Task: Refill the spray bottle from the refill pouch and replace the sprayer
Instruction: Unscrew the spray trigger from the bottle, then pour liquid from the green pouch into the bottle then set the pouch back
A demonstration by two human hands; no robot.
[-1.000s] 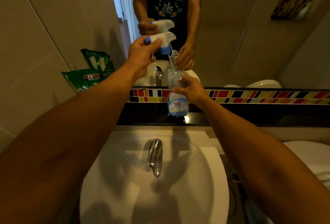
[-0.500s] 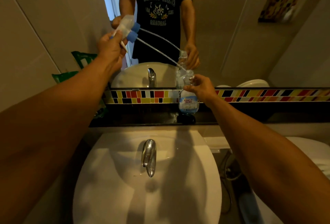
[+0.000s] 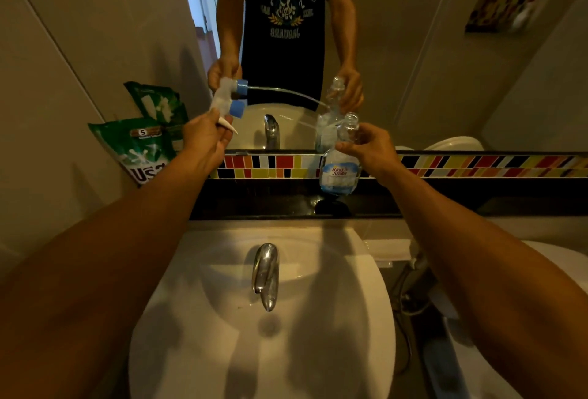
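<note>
At the far left, a green refill pouch (image 3: 140,147) leans against the tiled wall, its top crumpled and white lettering showing near its lower edge. Just right of it, the left hand (image 3: 206,141) is closed around the sprayer (image 3: 227,106), a white trigger head with a blue screw collar; its trigger tip pokes out below the fingers, and the head lies tilted with the collar facing right. Its thin clear dip tube is faint; whether the tip is still inside the bottle neck cannot be told. Below, a chrome tap (image 3: 265,274) juts over the white sink (image 3: 366,319). Further right, the spray bottle (image 3: 340,169) stands upright on the dark desk (image 3: 270,204) in front of the mirror (image 3: 413,64), clear plastic with an uncapped neck, a blue-and-white label and a little liquid at the bottom. The right hand (image 3: 370,147) grips its shoulder just below the neck, fingers wrapped around it.
</note>
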